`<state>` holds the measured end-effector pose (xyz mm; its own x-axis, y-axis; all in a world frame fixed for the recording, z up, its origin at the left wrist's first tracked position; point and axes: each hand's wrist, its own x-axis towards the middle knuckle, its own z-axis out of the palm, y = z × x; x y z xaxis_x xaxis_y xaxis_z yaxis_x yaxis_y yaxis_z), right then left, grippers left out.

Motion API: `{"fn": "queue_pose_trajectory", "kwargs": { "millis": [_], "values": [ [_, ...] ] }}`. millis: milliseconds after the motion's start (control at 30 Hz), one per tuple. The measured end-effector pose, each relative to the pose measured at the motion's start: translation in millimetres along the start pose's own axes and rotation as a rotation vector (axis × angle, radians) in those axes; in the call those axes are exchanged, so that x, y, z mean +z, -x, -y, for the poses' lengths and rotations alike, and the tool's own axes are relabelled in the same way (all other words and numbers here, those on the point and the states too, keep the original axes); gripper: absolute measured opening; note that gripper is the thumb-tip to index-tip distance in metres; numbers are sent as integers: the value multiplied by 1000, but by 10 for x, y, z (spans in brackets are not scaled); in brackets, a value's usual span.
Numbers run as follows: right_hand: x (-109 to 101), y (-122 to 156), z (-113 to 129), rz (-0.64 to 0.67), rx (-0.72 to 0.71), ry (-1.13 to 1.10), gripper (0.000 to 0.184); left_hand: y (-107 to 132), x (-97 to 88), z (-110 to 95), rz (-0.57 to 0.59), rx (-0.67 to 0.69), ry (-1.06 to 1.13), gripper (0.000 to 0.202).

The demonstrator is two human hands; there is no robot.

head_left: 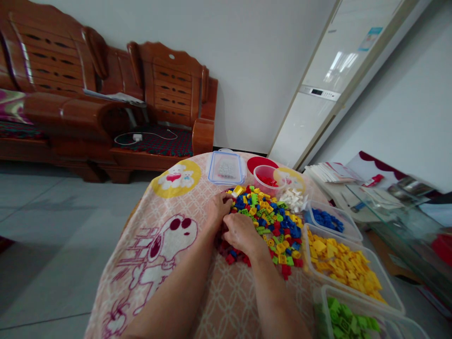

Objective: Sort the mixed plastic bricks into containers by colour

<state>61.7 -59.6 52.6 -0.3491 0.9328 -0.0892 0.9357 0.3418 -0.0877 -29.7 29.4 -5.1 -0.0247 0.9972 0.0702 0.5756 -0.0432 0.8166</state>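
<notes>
A loose pile of mixed toy building bricks (271, 226) in red, blue, yellow and green lies on the cloth-covered table. At the pile's left edge is my left hand (219, 207), its fingers curled in among the bricks. Close beside it, slightly nearer to me, my right hand (242, 231) bends over the same edge with its fingers closed and pointing left. The fingertips of both hands are partly hidden, and I cannot make out what they hold. A large yellow brick (238, 190) lies just beyond my left hand.
Along the right stand clear boxes of blue bricks (326, 220), yellow bricks (344, 263) and green bricks (349, 320). White bricks (294, 200) lie behind the pile. Farther back are a bowl (267, 187) with red bricks and a blue-rimmed lid (226, 168). A glass-topped stand (391, 226) adjoins the right side.
</notes>
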Motion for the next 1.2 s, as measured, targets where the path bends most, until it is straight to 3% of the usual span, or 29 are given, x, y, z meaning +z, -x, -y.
{"fn": "queue_pose_trajectory", "kwargs": {
  "millis": [1200],
  "values": [
    [-23, 22, 88, 14, 30, 61, 23, -21, 41, 30, -12, 13, 19, 26]
  ]
}}
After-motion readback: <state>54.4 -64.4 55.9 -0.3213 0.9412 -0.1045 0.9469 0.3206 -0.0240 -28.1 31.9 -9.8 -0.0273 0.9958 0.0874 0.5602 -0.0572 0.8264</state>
